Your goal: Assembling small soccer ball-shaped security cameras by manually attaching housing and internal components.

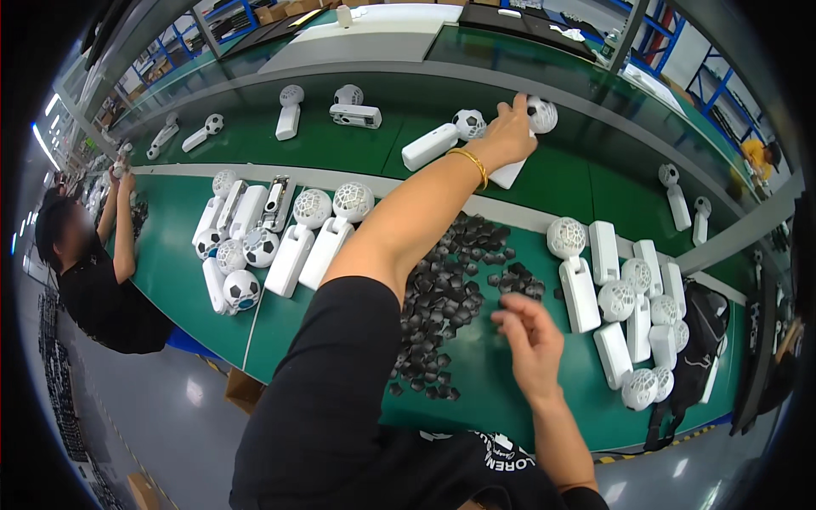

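Note:
My left hand [510, 134] reaches to the far side of the bench, its fingers closed around a white ball-headed handheld device [541, 116]. The white rectangular handle of that device shows below my fingers. Just left of it lies another such device [430, 146], its ball head patterned with black patches. Nearer to me, my right hand [534, 344] hovers beside a pile of small black pentagon-shaped pieces [442, 297]. Its fingers are loosely bent and slightly blurred, thumb and forefinger apart, with nothing visible between them.
White ball-headed devices [289, 255] stand grouped left of the pile, several more [580, 293] to the right. Others lie spaced along the green belt [357, 149]. A black backpack [701, 340] rests at the right. A co-worker [102, 272] works at the far left; metal posts frame the bench.

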A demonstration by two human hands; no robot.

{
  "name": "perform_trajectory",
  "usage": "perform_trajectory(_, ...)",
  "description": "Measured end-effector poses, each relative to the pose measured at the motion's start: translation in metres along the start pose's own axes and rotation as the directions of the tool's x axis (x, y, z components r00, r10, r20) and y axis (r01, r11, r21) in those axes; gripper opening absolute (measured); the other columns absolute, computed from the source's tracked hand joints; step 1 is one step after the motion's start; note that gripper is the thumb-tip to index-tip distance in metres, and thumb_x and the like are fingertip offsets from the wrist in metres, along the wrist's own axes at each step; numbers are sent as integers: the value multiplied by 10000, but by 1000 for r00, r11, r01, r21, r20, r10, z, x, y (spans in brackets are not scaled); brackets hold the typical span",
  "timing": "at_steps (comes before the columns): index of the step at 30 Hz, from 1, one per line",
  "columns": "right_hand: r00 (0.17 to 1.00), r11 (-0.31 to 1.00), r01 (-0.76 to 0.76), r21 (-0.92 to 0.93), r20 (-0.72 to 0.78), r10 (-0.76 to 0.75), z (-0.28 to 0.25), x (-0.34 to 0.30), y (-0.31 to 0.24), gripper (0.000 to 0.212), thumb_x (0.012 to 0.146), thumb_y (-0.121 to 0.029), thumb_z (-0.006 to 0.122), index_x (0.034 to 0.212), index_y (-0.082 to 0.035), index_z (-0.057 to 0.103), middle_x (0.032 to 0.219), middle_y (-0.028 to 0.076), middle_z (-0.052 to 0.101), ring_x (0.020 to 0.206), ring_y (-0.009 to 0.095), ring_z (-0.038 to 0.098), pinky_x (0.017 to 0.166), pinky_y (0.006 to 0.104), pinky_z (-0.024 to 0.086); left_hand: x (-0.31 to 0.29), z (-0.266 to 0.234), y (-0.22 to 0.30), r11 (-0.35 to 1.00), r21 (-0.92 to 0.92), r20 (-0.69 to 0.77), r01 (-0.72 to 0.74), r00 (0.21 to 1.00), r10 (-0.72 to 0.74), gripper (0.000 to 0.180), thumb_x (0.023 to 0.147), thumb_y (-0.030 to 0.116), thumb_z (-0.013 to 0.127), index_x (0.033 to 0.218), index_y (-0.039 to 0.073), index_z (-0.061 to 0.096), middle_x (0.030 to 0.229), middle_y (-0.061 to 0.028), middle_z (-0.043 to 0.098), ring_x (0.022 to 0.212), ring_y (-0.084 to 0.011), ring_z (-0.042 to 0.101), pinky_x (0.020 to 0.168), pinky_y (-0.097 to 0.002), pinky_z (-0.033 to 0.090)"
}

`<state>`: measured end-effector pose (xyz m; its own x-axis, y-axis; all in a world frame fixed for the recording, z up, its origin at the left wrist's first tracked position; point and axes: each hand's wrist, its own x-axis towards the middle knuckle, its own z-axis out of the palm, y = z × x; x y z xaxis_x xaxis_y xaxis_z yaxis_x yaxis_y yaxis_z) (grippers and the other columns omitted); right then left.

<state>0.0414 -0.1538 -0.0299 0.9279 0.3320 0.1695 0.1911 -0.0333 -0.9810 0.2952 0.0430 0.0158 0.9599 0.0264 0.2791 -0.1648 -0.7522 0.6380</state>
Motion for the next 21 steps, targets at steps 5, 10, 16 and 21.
perform_trajectory(5, 999, 999, -51, -15, 3, 51, -2, -6, 23, 166, 928, -2, 536, 1082, 29, 590, 990, 88, 652, 797, 125, 652, 673, 224, 503, 32, -26, -39, 924, 351, -310, -154, 912, 269, 369, 790, 128, 570, 1147, 35, 581, 1069, -233, 594, 1047, -399, 559, 890, -451, 486)
perform_trajectory(10, 1000, 990, 16, -143, 26, -13, 4, 2, 15, 129, 902, 8, 568, 1012, 42, 627, 837, 90, 668, 672, 116, 640, 576, 217, 493, 24, -101, -123, 650, 615, -257, 448, 892, -371, 492, 903, 378, 540, 1362, 222, 462, 1477, -172, 282, 1352, -368, 267, 1004, -610, 321)
perform_trajectory(16, 1000, 985, 3, -170, 24, 1, 1, 7, 14, 128, 891, 16, 579, 1002, 36, 641, 819, 85, 670, 657, 107, 634, 564, 212, 489, 30, -115, -196, 611, 401, -349, 682, 731, -587, 649, 802, 328, 649, 1391, 208, 405, 1446, -176, 289, 1284, -419, 364, 1038, -490, 363)
perform_trajectory(21, 1000, 987, 18, -160, 0, -19, 2, 8, 18, 137, 889, 2, 588, 1015, 20, 639, 806, 78, 668, 644, 103, 630, 553, 218, 486, 26, -131, -188, 544, 103, -349, 833, 542, -764, 898, 699, 200, 750, 1434, 138, 238, 1368, -191, 437, 1221, -392, 479, 1006, -440, 412)
